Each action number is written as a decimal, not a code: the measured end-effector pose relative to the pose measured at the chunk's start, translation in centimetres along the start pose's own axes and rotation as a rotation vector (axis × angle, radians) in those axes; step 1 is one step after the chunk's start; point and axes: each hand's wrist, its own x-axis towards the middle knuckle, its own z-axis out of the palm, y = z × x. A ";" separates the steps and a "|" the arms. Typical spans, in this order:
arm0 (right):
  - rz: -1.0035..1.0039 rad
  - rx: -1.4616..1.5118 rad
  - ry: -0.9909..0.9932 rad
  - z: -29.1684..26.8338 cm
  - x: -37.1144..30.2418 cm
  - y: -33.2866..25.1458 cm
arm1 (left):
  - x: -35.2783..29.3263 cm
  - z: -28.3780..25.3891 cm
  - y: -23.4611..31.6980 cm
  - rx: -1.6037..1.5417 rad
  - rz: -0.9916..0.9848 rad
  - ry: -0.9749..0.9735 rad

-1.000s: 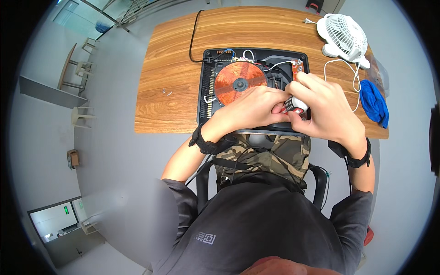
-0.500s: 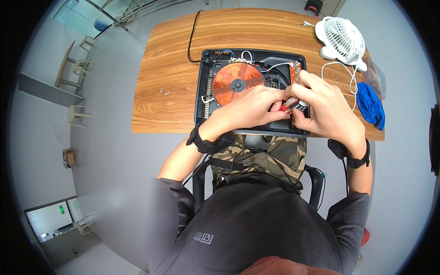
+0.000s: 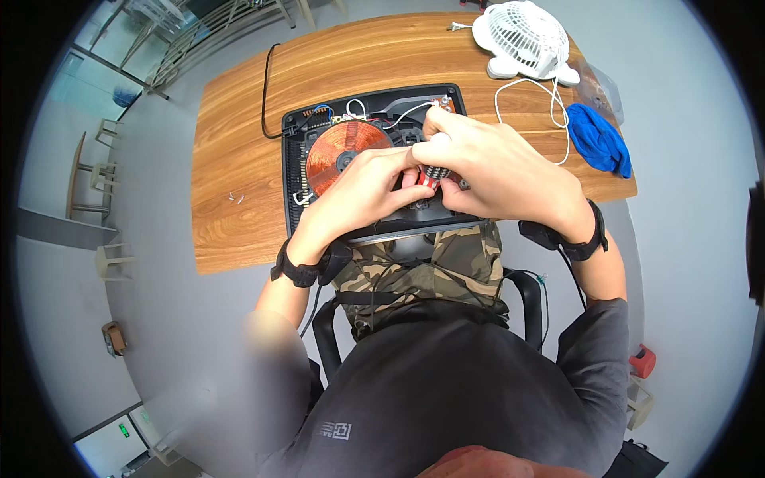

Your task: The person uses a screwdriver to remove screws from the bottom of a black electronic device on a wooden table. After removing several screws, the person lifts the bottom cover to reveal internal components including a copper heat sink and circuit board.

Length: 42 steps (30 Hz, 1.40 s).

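Observation:
An opened induction cooker (image 3: 299, 209) rests on the table, its black shell showing a round copper coil (image 3: 335, 153) on the left. Over its right half, my right hand (image 3: 502, 163) curls round a short screwdriver (image 3: 436, 172) with a red and black handle. My left hand (image 3: 362, 187) comes in from the other side, thumb and fingers pinched at the red part of the same handle. The tip and whatever it touches are hidden beneath my hands. Part of an orange circuit board (image 3: 443, 104) shows beyond my right knuckles.
A white fan (image 3: 526, 40) with a trailing cable stands at the far right of the wooden table (image 3: 231, 151). Beside it lie a blue cloth (image 3: 598, 139) and a clear plastic container (image 3: 602, 89). Several small white pieces (image 3: 236, 198) sit on the left. A black power cord (image 3: 267, 88) runs behind the cooker.
The whole view has shifted, so the table and cooker appear farther left. The screwdriver's handle now looks more upright between my hands, which both stay on it.

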 end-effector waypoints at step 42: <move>0.041 -0.013 0.143 0.6 -0.2 -0.5 | -0.5 1.3 -0.6 0.058 0.019 0.133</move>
